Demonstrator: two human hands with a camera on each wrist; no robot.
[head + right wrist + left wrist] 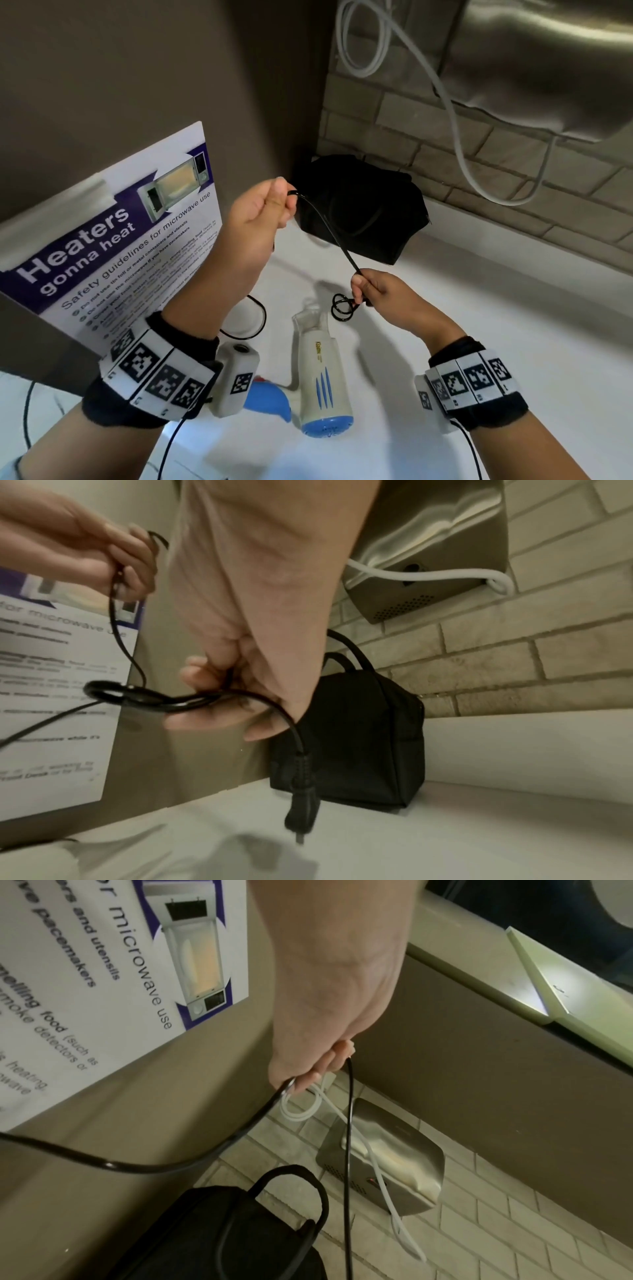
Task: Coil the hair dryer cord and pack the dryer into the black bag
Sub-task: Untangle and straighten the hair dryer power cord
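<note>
Head view: left hand [255,219] raised above the white counter [479,342], fingers curled, pinching the black cord [329,226]. Cord runs down to the right hand [380,291], which pinches it too; small loops hang just left of that hand. Hair dryer [320,370], white and blue, lies on the counter near its front edge, between the two wrists, touched by neither hand. Black bag [363,209] stands in the counter's back corner, against the brick wall [445,164]. Microwave poster [113,240] on the left panel. Steel wall unit [548,58] top right with a white cable [455,126].

Left wrist view: fingers [315,1069] closed on the cord [240,1131]; two strands leave the hand, one sweeping left, one dropping straight. Bag [219,1237] below, handle up.

Right wrist view: right-hand fingers [219,685] curled round a few coiled loops [147,696]; plug [301,802] dangles just above the counter [479,831]. Bag [356,737] behind, upright, whether open I cannot tell. Left hand [78,550] upper left, gripping the cord.
</note>
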